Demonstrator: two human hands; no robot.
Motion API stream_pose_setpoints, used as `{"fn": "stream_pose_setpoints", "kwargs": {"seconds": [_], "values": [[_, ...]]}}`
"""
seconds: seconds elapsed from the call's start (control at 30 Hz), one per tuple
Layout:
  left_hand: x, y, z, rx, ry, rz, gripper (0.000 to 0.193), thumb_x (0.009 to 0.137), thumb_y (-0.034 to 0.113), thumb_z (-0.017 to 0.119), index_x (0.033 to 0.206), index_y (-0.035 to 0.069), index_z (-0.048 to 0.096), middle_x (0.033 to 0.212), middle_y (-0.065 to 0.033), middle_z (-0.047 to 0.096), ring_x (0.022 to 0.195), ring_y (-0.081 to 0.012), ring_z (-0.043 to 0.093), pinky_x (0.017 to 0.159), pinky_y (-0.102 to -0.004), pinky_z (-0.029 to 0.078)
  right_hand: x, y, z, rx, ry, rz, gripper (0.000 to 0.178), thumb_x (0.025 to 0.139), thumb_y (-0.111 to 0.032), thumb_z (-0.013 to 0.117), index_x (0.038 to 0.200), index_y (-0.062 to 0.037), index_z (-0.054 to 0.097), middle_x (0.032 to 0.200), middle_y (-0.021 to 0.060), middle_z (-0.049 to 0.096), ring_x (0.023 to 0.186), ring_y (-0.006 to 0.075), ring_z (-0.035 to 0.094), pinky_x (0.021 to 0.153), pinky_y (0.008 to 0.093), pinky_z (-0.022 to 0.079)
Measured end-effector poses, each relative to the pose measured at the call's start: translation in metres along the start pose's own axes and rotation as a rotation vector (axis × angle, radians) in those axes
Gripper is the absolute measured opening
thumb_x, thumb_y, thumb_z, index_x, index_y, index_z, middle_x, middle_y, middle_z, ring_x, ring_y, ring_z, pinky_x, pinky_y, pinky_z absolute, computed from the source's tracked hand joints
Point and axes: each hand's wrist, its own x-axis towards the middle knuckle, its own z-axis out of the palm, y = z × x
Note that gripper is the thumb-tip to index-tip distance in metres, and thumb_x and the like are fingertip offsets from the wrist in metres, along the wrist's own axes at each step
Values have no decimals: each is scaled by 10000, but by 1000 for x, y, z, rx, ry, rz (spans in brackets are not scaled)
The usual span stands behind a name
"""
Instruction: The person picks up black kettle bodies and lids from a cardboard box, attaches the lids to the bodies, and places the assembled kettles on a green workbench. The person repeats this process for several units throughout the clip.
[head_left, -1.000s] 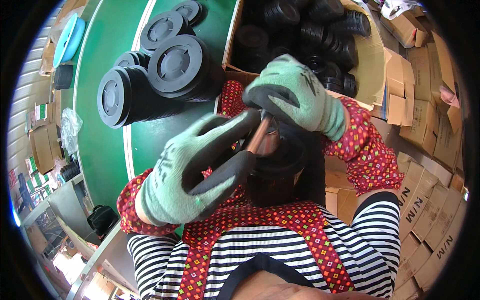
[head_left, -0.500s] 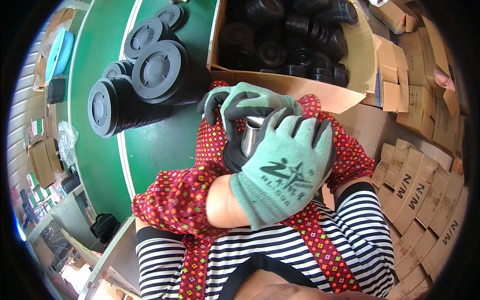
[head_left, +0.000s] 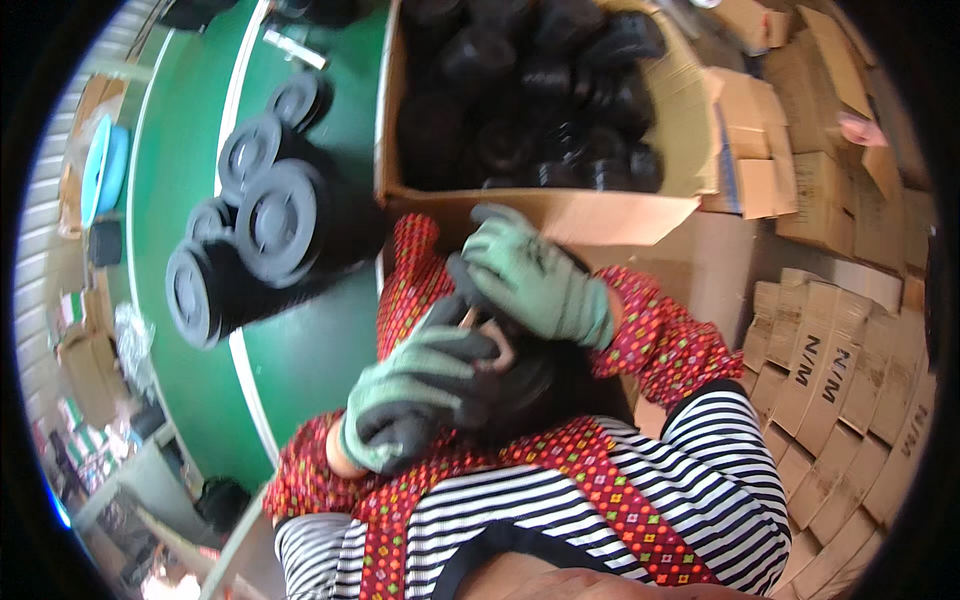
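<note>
My left hand (head_left: 415, 395), in a green knit glove with dark coating, is curled in front of my body. A small pinkish-brown piece (head_left: 495, 347) shows beside its fingers, too blurred to name. My right hand (head_left: 538, 285), gloved alike, is slightly farther away with its fingers bent down and closed. Beneath and between the hands is a dark, rounded black part (head_left: 530, 385) over my lap. Blur and the gloves hide where the fingers meet it. The silver metal cylinder seen earlier cannot be made out.
Stacks of black round discs (head_left: 278, 222) lie on the green table (head_left: 310, 345) at left. An open cardboard box (head_left: 600, 212) ahead holds several black parts. A metal piece (head_left: 295, 48) lies farther back. Flattened cartons (head_left: 820, 350) are piled at right; a blue basin (head_left: 103, 170) is far left.
My left hand has drawn back toward my body and left, off the silver cylinder. My right hand now shows more fully. The view has shifted, so the discs sit lower.
</note>
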Motion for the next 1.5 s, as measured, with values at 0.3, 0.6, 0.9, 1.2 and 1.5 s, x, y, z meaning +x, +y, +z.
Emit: {"fn": "stream_pose_setpoints", "kwargs": {"seconds": [0.3,0.6,0.9,1.2,1.5], "values": [[93,74,12,839,-270,-256,796,1004,462,583,1528,-121,446,1510,-323,529,1452,-486,475,1270,-548,275,11,10,30,467,140,240,237,943,-234,691,1087,-47,708,1121,171,681,1078,362,630,1024,497,467],[81,55,20,763,-123,-462,631,1001,104,632,1564,-73,407,1395,-357,580,1258,-499,624,1068,-475,504,16,-16,11,219,130,272,265,922,-282,652,1089,-86,713,1037,125,695,974,329,635,901,479,452],[60,18,-21,923,-200,-566,605,945,190,691,1494,2,519,1122,-253,726,1012,-430,722,877,-459,581,9,-52,-40,-60,-51,422,412,886,-308,732,1240,-99,698,1025,95,646,949,299,614,865,466,459],[49,-40,-51,824,-234,-251,457,832,169,752,1266,33,712,1042,-179,769,920,-382,754,824,-414,601,12,-82,-75,-229,-353,503,555,891,-242,734,1419,-96,643,1168,110,634,993,310,632,837,452,506],[51,-98,-57,712,-135,4,424,774,239,765,1160,66,736,991,-157,761,889,-388,725,804,-432,585,25,-102,-77,-410,-440,568,561,913,-232,699,1443,-65,617,1024,103,617,876,268,650,768,412,535]]}}
